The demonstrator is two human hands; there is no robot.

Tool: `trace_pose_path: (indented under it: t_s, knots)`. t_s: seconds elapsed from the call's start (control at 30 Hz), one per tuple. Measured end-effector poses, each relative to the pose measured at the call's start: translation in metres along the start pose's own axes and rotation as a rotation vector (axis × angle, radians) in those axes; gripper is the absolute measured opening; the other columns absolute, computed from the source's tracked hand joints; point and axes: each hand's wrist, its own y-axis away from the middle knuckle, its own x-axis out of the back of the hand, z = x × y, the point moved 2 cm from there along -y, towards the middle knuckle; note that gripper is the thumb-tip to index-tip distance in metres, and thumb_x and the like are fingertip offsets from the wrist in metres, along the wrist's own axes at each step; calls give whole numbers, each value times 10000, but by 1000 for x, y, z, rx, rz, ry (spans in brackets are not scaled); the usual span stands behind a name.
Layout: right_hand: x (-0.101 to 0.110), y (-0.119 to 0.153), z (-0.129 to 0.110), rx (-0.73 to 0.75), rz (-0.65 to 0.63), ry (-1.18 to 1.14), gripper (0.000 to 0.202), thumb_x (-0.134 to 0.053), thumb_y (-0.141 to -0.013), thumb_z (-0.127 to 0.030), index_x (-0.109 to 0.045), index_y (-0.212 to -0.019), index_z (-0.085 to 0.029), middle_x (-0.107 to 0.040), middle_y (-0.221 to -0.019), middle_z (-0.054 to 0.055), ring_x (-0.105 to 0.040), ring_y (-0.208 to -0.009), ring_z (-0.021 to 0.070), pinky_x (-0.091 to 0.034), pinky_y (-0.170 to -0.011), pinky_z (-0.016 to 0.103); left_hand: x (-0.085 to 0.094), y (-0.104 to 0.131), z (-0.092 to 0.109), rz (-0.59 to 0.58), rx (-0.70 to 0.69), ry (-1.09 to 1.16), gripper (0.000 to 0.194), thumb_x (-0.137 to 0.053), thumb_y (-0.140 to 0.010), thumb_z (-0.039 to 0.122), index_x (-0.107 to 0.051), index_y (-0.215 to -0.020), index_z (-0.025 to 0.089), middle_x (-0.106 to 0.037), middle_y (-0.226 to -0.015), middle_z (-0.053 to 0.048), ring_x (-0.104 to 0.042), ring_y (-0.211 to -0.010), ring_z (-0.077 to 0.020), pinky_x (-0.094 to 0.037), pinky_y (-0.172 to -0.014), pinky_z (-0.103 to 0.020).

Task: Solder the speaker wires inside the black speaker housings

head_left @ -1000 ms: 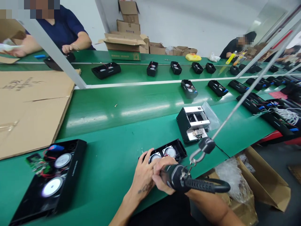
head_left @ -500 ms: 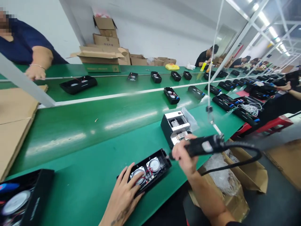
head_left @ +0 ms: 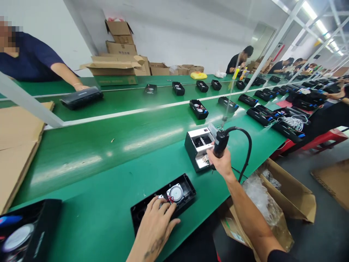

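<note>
1. A green bench top point(head_left: 103, 196) carries the screw feeder point(head_left: 200, 148); beyond the feeder runs a glossy green line point(head_left: 122, 125), then a pale wall point(head_left: 177, 40).
2. Right of the feeder and below bench height, an open carton point(head_left: 296, 193) stands beside clear plastic bags point(head_left: 260, 198).
3. The black speaker housing point(head_left: 188, 198) lies open side up, nearer the wearer than the feeder; inside are a round white driver point(head_left: 175, 193) and red wires point(head_left: 170, 199).
4. Its long axis slants, far end towards the feeder.
5. The left hand point(head_left: 156, 220) spreads over the housing; whether it pinches anything, I cannot tell.
6. The right hand point(head_left: 222, 162) grips an electric screwdriver point(head_left: 220, 142), cord end up, at the feeder's right front.
</note>
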Motion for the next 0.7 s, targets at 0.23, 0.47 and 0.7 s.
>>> trace_pose_path:
  t_s: [0.23,0.47,0.7]
  knots:
    - [-7,64,-29,-31,-132,-452,368,-768,-964,-318,-534,-1246,-288,-514,-603,-135,-444,-386,97,-411,-422,252,-1,-6,3,-66,12,-12,132,-686,-1017,271,-724,-1139,239,-767,-911,-10,-692,-899,-249,-512,-985,-462]
    - [-47,106,-43,101,-265,-614,305,-655,-1052,-243,-517,-1305,-342,-528,-677,-119,-441,-402,80,-418,-403,202,5,-9,9,-50,5,-71,135,-597,-1062,245,-731,-1061,238,-727,-864,-2,-657,-834,-225,-485,-881,-408]
    - [-67,115,-32,91,-324,-561,301,-672,-1054,-285,-512,-1302,-343,-542,-685,-125,-456,-399,74,-428,-417,200,7,-12,9,-49,7,-47,224,-524,-1085,243,-737,-1016,245,-689,-828,-6,-632,-812,-219,-464,-837,-402]
